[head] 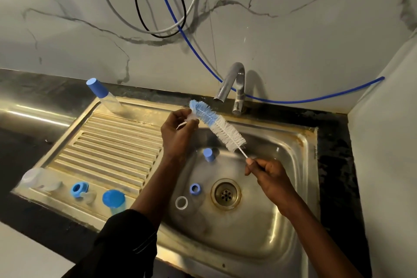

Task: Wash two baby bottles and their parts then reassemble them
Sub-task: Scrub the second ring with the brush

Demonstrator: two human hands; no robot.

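While the left hand (178, 133) is raised at frame centre, its grip is pinching a small clear part (191, 117) between thumb and fingertips; the part is too transparent to identify. The right hand (268, 174), right of centre, has its grip pressed together on the thin wire handle of a bottle brush (216, 125). The brush slants up and to the left, white bristles low and blue bristles at the tip, with the blue end just beside the clear part.

Below the hands lies the steel sink basin (282, 221). Within it, left of the drain (225, 193), are a blue cap (209, 154), a blue ring (195, 188) and a white ring (181, 202).

On the ribbed drainboard (108, 142), left of frame:
- a capped bottle (103, 95) stands at the upper corner, blue cap on;
- a clear bottle (38, 181) lies on its side at the lower left;
- a second blue ring (79, 189), with a clear piece touching it, sits near the front edge;
- a blue cup-shaped cover (114, 200) sits just right of that.

A chrome tap (232, 83) stands behind the basin. A blue hose (293, 100) runs along the wall. The dark tabletop (334, 165) borders the sink.
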